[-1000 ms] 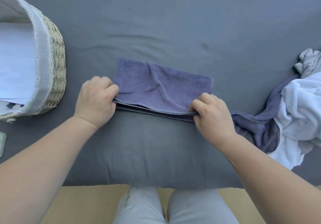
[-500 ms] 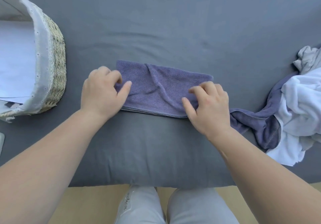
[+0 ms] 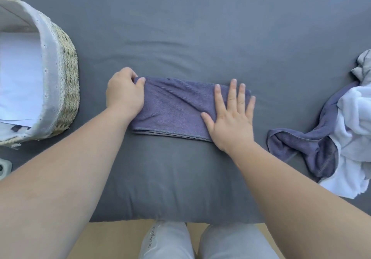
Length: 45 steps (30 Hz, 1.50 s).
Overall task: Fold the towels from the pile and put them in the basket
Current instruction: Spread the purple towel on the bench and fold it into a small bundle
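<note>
The left hand point(image 3: 125, 96) grips the near-left end of the purple towel point(image 3: 174, 108), thumb on top and fingers curled round its far corner. The right hand point(image 3: 230, 118) lies flat on the other end, fingers straight and spread, pressing the cloth down and grasping nothing. Between the two hands the towel lies as a long, narrow band of several layers, its stacked edges showing on the side toward the person, with a few soft ridges across the top. The step in hand looks like a fold in progress: the band is made and is being smoothed, not yet brought to its final size. The next move probably calls for the gripped end to be carried over toward the flat hand while that hand pins the layers so they do not slide. Beyond the left hand stands the basket point(image 3: 60, 78); beyond the right hand lies the pile point(image 3: 351, 122) of unfolded towels, all on the grey cover point(image 3: 180, 27).
</note>
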{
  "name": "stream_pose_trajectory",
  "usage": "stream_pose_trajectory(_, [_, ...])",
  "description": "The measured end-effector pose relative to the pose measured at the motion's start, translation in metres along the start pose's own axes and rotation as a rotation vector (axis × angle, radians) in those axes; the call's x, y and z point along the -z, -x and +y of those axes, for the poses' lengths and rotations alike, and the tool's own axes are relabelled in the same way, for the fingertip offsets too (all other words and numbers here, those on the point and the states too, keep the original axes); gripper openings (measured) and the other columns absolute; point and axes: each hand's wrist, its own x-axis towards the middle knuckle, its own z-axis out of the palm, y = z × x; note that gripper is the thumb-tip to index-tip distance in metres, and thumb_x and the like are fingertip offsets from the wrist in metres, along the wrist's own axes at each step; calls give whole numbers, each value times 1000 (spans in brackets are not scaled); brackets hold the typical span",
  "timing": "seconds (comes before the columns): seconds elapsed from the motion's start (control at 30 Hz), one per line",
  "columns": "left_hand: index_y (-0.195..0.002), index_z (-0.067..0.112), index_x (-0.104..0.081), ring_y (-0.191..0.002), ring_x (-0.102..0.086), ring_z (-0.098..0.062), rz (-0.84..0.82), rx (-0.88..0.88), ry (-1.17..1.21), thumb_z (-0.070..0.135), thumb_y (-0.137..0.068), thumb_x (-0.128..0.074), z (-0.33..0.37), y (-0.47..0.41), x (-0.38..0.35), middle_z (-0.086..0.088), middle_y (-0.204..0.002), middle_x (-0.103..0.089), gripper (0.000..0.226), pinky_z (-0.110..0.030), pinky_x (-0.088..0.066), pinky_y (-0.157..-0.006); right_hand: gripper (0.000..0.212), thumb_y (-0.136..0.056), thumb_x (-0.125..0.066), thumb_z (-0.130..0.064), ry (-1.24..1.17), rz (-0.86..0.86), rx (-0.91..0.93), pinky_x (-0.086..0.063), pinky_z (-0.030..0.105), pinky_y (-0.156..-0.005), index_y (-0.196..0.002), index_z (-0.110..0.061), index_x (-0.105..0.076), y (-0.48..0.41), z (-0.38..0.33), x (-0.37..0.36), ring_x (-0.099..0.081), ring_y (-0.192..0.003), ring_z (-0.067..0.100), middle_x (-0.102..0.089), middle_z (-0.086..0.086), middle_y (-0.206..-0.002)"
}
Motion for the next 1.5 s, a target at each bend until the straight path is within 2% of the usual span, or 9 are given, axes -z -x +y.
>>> stream_pose_trajectory(0.17, [-96,13,-52,-87,-51,-26,56,91,64,31,-98,-53,5,13,-8,-6,-99,-62,18,-32,-35,-72,83,-95,-10,-73,-7,-35,-83,7,60,-120,-160,-25,9,-3,24,2,19,-152,31,22,9,-166])
stream_pose_trajectory(0.27, [-103,12,-51,-88,-49,-24,104,143,79,44,-95,-57,4,24,-6,-3,-103,-59,33,-32,-35,-75,88,-94,-8,-75,9,-11,-118,8,63,-119,-160,-19,7,0,20,11,21,-152,32,20,14,-165])
stream_pose_trajectory(0.4, [-83,10,-50,-80,-47,-31,71,87,-80,48,-97,-51,-12,51,-7,-7,-86,-55,40,-36,-32,-68,90,-94,-15,-74,-61,79,25,13,63,-118,-160,-17,7,7,-25,27,23,-151,34,19,15,-165])
stream_pose_trajectory(0.53, [-76,8,-44,-65,-44,-37,89,36,-78,38,-102,-48,-24,76,-7,-11,-66,-52,40,-38,-31,-58,78,-95,-16,-72,-62,27,216,12,62,-118,-159,-32,5,4,-59,17,24,-151,31,19,5,-167])
stream_pose_trajectory(0.7, [-79,8,-44,-63,-45,-38,74,72,-66,37,-102,-46,-39,95,-7,-10,-63,-49,37,-38,-31,-57,81,-89,-16,-82,11,8,195,9,62,-119,-157,-45,6,-3,-29,-1,21,-151,35,19,3,-167])
stream_pose_trajectory(0.9, [-102,14,-49,-85,-55,-33,1,228,-36,51,-97,-48,-36,91,-5,-6,-94,-64,37,-36,-40,-69,114,-70,-9,-99,3,-54,-69,6,66,-117,-159,-30,12,-9,2,14,23,-149,41,23,14,-164])
stream_pose_trajectory(1.07, [-133,19,-53,-108,-56,-26,10,83,74,50,-95,-55,-29,81,1,-6,-118,-59,49,-38,-44,-89,111,-77,-16,-94,83,46,251,8,66,-117,-161,-23,0,6,-31,24,19,-152,36,15,10,-167])
stream_pose_trajectory(1.23, [-95,17,-67,-102,-55,-29,27,-94,41,31,-94,-61,-23,56,4,-6,-105,-57,15,-37,-43,-84,98,-83,-17,-88,51,22,379,9,64,-118,-161,-30,-1,7,-65,9,19,-153,31,14,-1,-168])
stream_pose_trajectory(1.5, [-83,14,-60,-86,-58,-30,59,59,52,33,-92,-63,-19,27,3,-5,-84,-64,22,-34,-41,-69,119,-68,-26,-99,24,0,218,8,68,-116,-159,-31,10,2,-65,-2,24,-148,43,22,16,-164])
